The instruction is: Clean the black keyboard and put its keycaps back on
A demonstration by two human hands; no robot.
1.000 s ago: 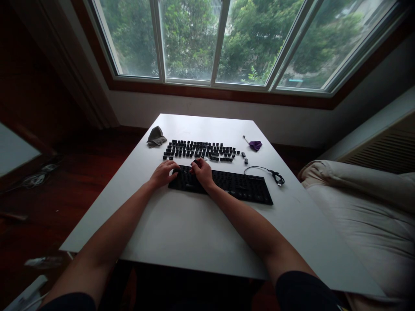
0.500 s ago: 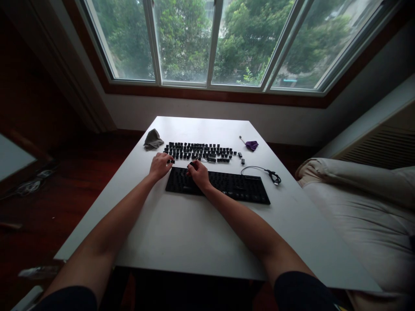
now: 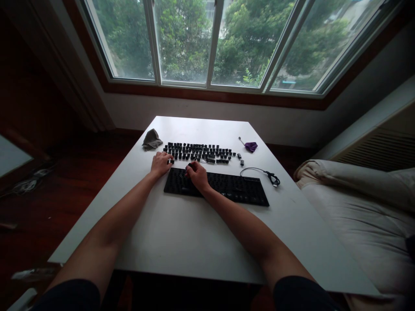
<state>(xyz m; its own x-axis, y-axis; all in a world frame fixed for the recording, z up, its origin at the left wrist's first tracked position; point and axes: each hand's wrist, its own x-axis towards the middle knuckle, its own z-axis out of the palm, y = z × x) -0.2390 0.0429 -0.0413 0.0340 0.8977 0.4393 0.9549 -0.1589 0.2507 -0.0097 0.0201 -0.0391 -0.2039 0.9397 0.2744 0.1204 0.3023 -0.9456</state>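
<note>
Daylight from the window (image 3: 243,47), tabletop (image 3: 201,129) glare, otherwise dim

The keyboard (image 3: 238,188) under your right hand (image 3: 197,175) is black, like the keys (image 3: 222,161) beyond it; past your left hand (image 3: 160,164), the rag (image 3: 151,140) is grey; the table (image 3: 194,237) beneath both is plain white.

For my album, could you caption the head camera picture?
Left hand at loose black keycaps; right hand holding a small dark object over the keyboard.

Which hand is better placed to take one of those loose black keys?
Probably the left hand: its fingers are at the loose keys, while the right hand, over the keyboard, seems to grip a small dark object.
</note>
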